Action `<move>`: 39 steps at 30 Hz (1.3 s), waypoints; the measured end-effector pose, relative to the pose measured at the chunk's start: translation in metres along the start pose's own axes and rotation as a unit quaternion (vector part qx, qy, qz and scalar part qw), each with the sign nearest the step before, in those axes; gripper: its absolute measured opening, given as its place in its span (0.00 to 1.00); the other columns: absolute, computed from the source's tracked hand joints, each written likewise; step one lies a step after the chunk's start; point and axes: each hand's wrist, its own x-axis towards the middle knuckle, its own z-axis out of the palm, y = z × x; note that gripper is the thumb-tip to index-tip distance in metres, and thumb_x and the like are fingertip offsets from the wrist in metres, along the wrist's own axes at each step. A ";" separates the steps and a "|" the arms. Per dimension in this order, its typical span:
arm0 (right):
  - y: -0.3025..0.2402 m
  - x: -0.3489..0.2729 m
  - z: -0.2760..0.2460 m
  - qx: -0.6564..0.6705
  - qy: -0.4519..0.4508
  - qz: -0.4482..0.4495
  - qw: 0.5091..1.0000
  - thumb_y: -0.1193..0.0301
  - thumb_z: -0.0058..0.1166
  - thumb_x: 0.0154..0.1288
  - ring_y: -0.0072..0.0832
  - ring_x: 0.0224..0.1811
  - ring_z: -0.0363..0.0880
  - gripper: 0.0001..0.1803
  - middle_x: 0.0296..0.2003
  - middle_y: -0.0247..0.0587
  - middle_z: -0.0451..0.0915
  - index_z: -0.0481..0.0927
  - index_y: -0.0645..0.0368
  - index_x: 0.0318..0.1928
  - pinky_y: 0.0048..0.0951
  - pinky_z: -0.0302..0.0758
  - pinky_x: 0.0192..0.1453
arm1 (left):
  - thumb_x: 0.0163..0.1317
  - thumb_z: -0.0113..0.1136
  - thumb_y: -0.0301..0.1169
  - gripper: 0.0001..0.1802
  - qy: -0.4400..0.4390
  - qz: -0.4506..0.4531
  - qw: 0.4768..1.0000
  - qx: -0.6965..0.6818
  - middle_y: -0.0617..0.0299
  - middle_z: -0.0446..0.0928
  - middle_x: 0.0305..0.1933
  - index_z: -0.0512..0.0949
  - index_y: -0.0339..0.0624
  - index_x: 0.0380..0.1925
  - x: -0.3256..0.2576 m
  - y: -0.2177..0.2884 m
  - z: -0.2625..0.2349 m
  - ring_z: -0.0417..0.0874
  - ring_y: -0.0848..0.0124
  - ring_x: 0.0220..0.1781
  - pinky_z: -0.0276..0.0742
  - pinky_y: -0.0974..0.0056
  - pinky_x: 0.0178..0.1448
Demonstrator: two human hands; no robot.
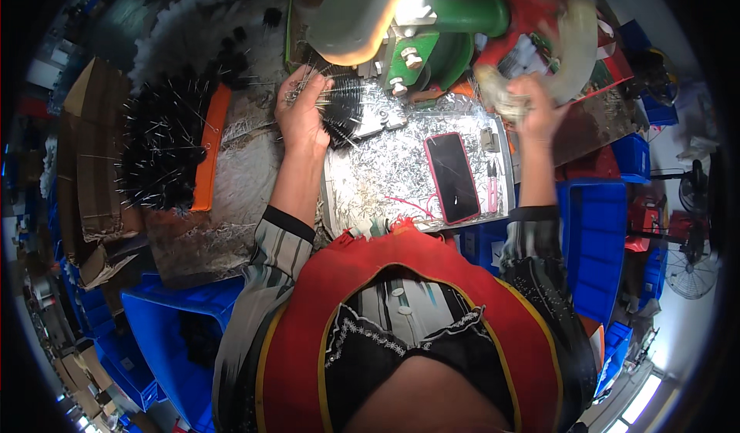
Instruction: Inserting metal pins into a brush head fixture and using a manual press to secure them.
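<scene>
My left hand (305,117) is closed round a bundle of small black-bristled wire brushes (344,103), their thin metal stems sticking out past the fingers. The bristle ends lie beside a metal block at the foot of a green hand-operated machine (420,55). On the right, my right hand (535,108) grips the pale, wrapped rim of the machine's handwheel (580,44); wheel and fingers are smeared by motion. A lamp hood (351,21) hides part of the machine. Below it, a shallow tray (370,167) is strewn with short metal clippings.
A phone in a red case (452,179) and a pink marker-like item (492,186) lie in the tray. Left of it, a heap of black wire brushes (166,136) rests against an orange strip (210,152). A cardboard box (104,148) and blue bins (592,236) flank the bench.
</scene>
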 end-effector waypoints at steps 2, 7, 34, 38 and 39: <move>0.021 -0.003 0.004 0.028 -0.012 -0.054 0.998 0.81 0.51 0.49 0.24 0.20 0.73 0.03 0.18 0.38 0.74 0.74 0.64 0.21 0.23 0.68 0.26 | 0.51 0.60 0.16 0.16 0.003 0.006 1.000 -0.009 0.54 0.76 0.36 0.73 0.30 0.42 -0.002 -0.002 0.000 0.79 0.67 0.33 0.79 0.66 0.41; 0.020 -0.005 0.002 0.101 -0.011 0.055 0.993 0.82 0.52 0.52 0.26 0.25 0.76 0.03 0.20 0.39 0.74 0.74 0.65 0.24 0.25 0.71 0.33 | 0.50 0.63 0.21 0.18 -0.060 0.107 0.948 0.293 0.59 0.76 0.34 0.72 0.34 0.43 -0.022 0.009 0.007 0.77 0.74 0.33 0.74 0.71 0.39; 0.015 0.000 -0.008 -0.009 -0.057 -0.037 0.998 0.77 0.56 0.49 0.25 0.16 0.71 0.05 0.20 0.42 0.76 0.74 0.65 0.27 0.23 0.68 0.21 | 0.49 0.61 0.17 0.14 0.007 0.027 0.989 0.143 0.58 0.76 0.33 0.73 0.34 0.37 -0.017 0.006 0.007 0.78 0.73 0.31 0.76 0.70 0.36; 0.017 0.001 -0.010 0.102 0.053 0.173 0.978 0.78 0.55 0.49 0.26 0.17 0.72 0.05 0.22 0.43 0.77 0.75 0.67 0.27 0.23 0.68 0.21 | 0.47 0.64 0.19 0.16 -0.039 0.002 0.983 0.180 0.59 0.76 0.34 0.73 0.35 0.39 -0.009 0.005 0.000 0.78 0.73 0.34 0.76 0.70 0.40; 0.008 0.009 -0.011 0.076 0.050 0.197 0.976 0.77 0.55 0.49 0.26 0.17 0.72 0.05 0.22 0.42 0.76 0.76 0.67 0.26 0.22 0.68 0.21 | 0.47 0.64 0.19 0.17 -0.027 0.004 0.990 0.140 0.59 0.76 0.35 0.73 0.36 0.39 -0.005 0.002 -0.001 0.78 0.73 0.35 0.76 0.69 0.41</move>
